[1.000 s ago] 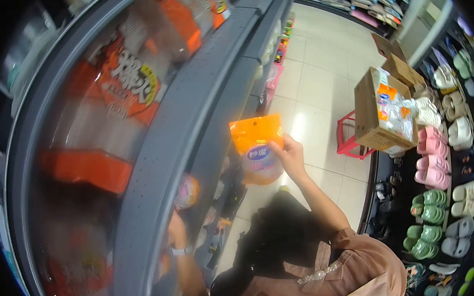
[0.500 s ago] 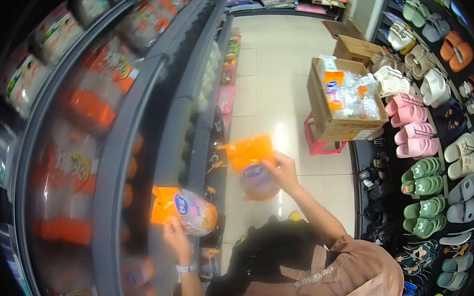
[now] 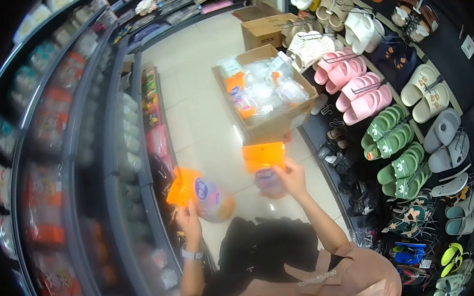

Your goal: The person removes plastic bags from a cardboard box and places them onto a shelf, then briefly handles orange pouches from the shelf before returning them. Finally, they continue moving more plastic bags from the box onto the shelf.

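Observation:
In my left hand (image 3: 188,216) is a clear plastic packet (image 3: 214,200) with an orange top and a blue oval label; my fingers are closed on its orange end, and it hangs tilted to the right. My right hand (image 3: 292,177) pinches the side of a similar orange-topped packet (image 3: 263,156), which hangs roughly upright. The two packets are apart, both held over the floor. What is inside them is too blurred to name. Ahead of my right hand stands an open cardboard box (image 3: 271,124) filled with clear and orange plastic packets.
Shelves (image 3: 77,175) of packaged goods run along the left. On the right, a dark display wall carries pink clogs (image 3: 362,98), green slippers (image 3: 395,137) and other footwear. Another cardboard box (image 3: 265,33) stands behind the open one. Pale tiled floor (image 3: 182,105) lies between.
My view has turned rightward, away from the left shelves and closer to the open box. Both hands still hold their packets, and the left one has come away from the shelf.

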`<state>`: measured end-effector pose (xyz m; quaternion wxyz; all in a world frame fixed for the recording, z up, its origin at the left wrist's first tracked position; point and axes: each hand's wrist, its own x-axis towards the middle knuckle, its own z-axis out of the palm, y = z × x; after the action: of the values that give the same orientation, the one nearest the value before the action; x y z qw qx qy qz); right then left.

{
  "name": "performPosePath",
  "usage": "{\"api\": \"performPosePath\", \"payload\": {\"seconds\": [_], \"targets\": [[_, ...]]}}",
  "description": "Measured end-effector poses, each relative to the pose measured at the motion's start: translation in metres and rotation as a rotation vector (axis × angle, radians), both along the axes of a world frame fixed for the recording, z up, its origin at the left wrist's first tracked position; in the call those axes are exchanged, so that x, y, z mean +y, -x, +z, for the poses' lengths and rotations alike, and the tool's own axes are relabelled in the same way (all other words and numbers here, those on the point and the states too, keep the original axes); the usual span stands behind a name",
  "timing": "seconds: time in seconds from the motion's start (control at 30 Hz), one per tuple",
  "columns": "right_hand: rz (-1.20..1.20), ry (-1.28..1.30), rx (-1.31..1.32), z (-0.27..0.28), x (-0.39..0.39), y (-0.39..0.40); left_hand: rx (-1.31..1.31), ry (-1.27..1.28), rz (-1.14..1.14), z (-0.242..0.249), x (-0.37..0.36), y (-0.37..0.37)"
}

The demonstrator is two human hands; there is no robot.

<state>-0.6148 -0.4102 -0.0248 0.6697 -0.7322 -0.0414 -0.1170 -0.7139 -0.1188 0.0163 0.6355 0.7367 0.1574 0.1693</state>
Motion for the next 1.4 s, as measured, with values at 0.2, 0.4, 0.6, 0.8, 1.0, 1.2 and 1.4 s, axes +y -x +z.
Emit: {"api": "performPosePath", "payload": {"seconds": [0.2,0.4,0.6,0.8,1.0,1.2,1.4], "targets": [[-0.201,0.001,0.031,-0.024,-0.054,-0.024,-0.014,-0.005,-0.239,-0.008,-0.052,-0.101],[-0.280,-0.046,0.052,-0.012,-0.079,-0.088,-0.009,0.023,-0.429,-0.031,-0.089,-0.206],[-0.347,0.092,0.060,0.017,-0.103,-0.176,0.059,0.072,-0.567,-0.022,-0.132,-0.314],[-0.470,0.125,-0.002,0.037,-0.126,-0.254,0.015,-0.002,-0.634,-0.046,-0.169,-0.399],[-0.352,0.032,-0.024,0.058,-0.150,-0.332,0.078,0.052,-0.532,-0.090,-0.192,-0.446],[-0.100,-0.029,-0.051,0.057,-0.147,-0.444,0.141,-0.353,-0.541,-0.136,-0.182,-0.441],[0.225,0.250,-0.048,0.026,-0.111,-0.540,0.324,-0.321,-0.311,-0.115,-0.195,-0.420]]}}
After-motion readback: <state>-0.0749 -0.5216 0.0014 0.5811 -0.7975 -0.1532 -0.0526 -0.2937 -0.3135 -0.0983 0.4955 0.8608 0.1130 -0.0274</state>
